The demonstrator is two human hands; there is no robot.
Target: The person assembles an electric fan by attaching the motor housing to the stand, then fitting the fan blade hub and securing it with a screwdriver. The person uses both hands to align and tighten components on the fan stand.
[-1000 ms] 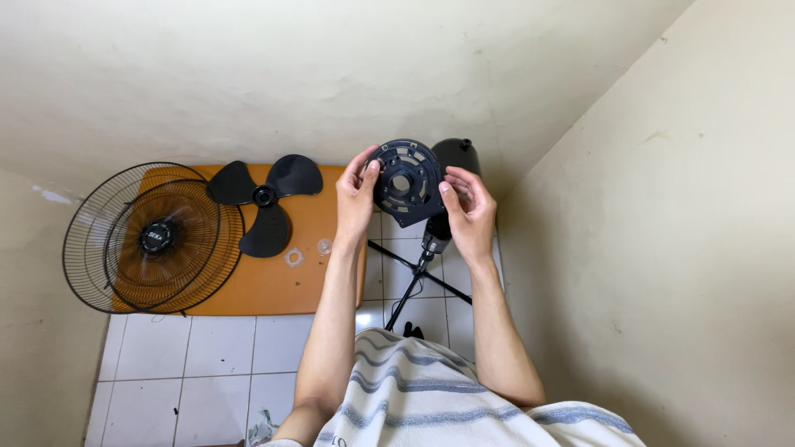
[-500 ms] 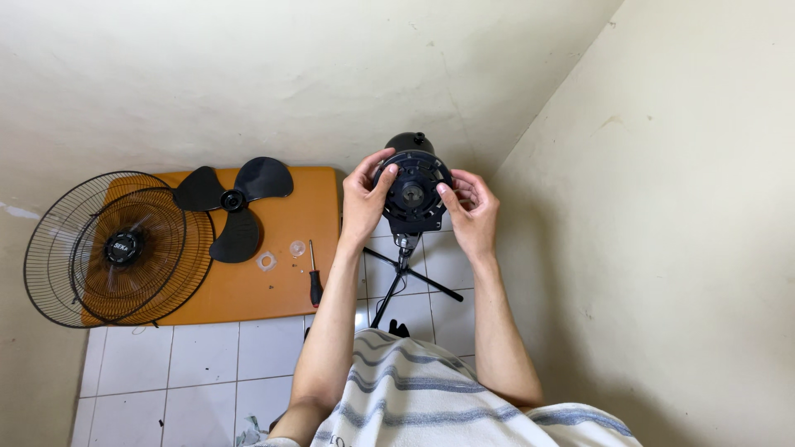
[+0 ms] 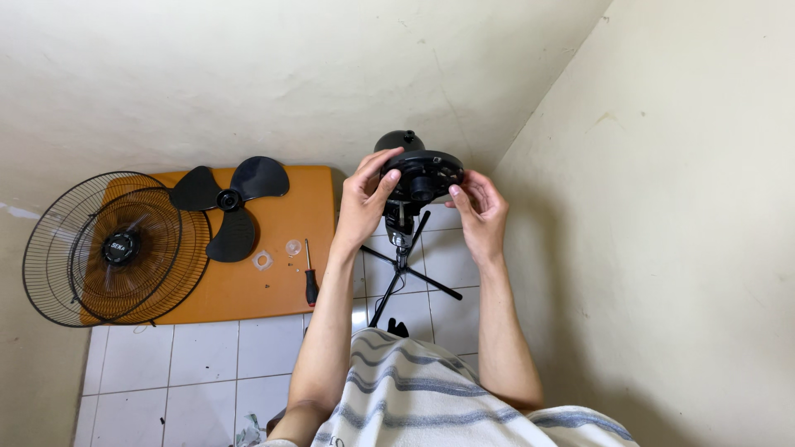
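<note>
Both my hands hold a round black plastic fan motor cover (image 3: 423, 175) against the front of the black fan motor housing (image 3: 397, 140), which sits atop a thin black stand (image 3: 401, 257). My left hand (image 3: 366, 201) grips the cover's left rim with thumb and fingers. My right hand (image 3: 478, 205) grips its right rim. The cover is tilted nearly flat, with its central hub facing me.
An orange low table (image 3: 273, 277) at left carries two black wire fan grilles (image 3: 112, 248), a black three-blade fan propeller (image 3: 228, 201), two clear plastic nuts (image 3: 263, 261) and a screwdriver (image 3: 311, 277). White floor tiles lie below. Cream walls meet in a corner behind the fan.
The cover has moved from in front of me onto the motor head and tipped from facing me to nearly flat. The camera shifted right; both hands kept their grip.
</note>
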